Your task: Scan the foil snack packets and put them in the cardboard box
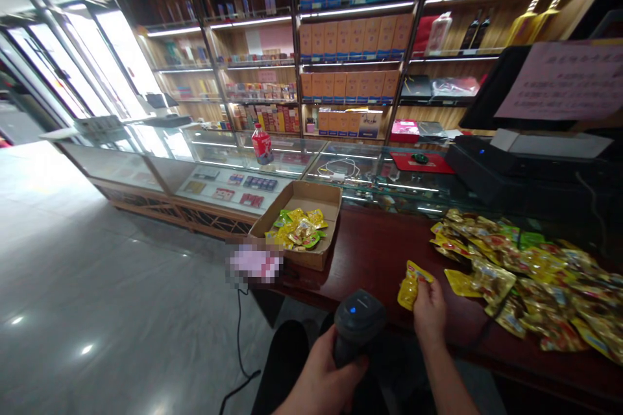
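Observation:
My left hand (325,373) is wrapped round the handle of a dark barcode scanner (359,319), whose small blue light is lit. In my right hand (431,310), a yellow snack packet (411,284) is pinched between thumb and fingers above the front edge of the dark red table (370,246). To the right of that hand lies a wide heap of yellow and gold snack packets (530,275), a few of them green. An open cardboard box (309,260) at the table's left end holds several similar packets (296,228).
Behind the table runs a glass display counter (311,162) bearing a red-labelled bottle (261,144), a white cable (338,168) and a red mat (421,162). A black monitor (506,87) stands at the right. A black cord (239,324) hangs down at the left.

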A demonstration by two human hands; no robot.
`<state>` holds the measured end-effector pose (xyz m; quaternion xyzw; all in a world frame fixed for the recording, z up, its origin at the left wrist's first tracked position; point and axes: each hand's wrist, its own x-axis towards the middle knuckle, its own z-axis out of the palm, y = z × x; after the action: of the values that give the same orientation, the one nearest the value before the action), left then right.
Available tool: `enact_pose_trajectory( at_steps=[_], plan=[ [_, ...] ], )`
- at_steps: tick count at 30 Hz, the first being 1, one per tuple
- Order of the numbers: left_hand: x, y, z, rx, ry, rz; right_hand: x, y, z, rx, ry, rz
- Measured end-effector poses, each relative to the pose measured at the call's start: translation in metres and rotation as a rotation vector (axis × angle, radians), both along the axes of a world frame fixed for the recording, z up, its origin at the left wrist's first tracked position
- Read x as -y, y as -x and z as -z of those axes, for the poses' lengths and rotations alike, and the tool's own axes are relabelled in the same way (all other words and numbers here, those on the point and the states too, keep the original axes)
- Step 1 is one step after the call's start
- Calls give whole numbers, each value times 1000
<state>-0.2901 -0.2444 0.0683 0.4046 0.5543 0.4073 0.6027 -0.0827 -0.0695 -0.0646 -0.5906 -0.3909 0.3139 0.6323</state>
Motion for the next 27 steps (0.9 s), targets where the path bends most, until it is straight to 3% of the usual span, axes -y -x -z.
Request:
enact_pose_trajectory(
  at_steps=[2, 5, 11, 14, 18, 27],
  plan=[
    [3, 1, -2, -11, 4, -17, 1, 3, -8, 121, 9, 28],
    [6, 3, -7, -8, -17, -36, 2, 8, -12, 201, 34, -74],
    [0, 0, -10, 11, -26, -65, -1, 6, 4, 120, 103, -224],
    [-5, -4, -7, -8, -9, -71, -4, 6, 9, 21, 59, -267],
    [-9, -11, -3, -25, -16, -76, -6, 8, 9, -99, -36, -331],
    [-11, -8, -4, 32, -14, -72, -7, 9, 6, -176, -3, -376]
  ],
)
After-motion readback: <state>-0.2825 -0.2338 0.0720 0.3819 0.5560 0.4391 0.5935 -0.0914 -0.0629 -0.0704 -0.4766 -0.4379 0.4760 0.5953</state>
